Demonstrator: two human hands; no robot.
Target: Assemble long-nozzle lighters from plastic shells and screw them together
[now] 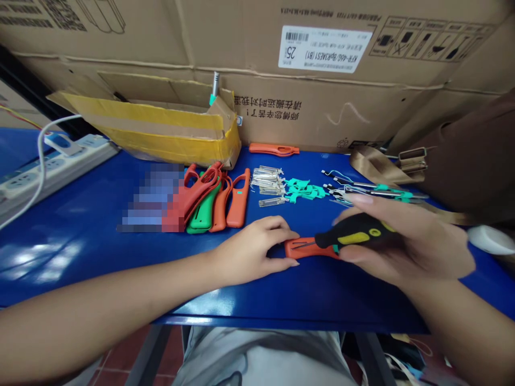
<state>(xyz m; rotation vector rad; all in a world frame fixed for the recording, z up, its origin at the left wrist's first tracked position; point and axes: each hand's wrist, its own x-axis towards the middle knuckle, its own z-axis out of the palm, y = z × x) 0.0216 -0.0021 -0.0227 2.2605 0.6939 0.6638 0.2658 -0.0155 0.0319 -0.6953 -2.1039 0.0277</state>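
- The orange case (315, 252) lies on the blue table (261, 308), in front of the person and between the two hands.
- Its long way runs from left to right, about the same way as the front edge of the table.
- The left hand (251, 252) is at the left end of the case. Its thumb and pointing finger pinch that end, one on the near side and one on the far side.
- The right hand (422, 246) is wrapped around the fat black and yellow handle of the screwdriver (356, 234).
- The screwdriver points left, toward the left hand. Its thin metal rod lies low over the case and runs almost the same way as the case does.
- The tip is near the left end, close to a dark slot in the case. I cannot tell if it touches the case or sits just above.
- What matters most here, I think, is how the tip lines up with that end. The left hand is nearer to the tip.
- The right hand hides the other end of the case, so I cannot tell if its fingers touch it.
- Past the hands lie small clear parts (269, 185) and green pieces (306, 190).
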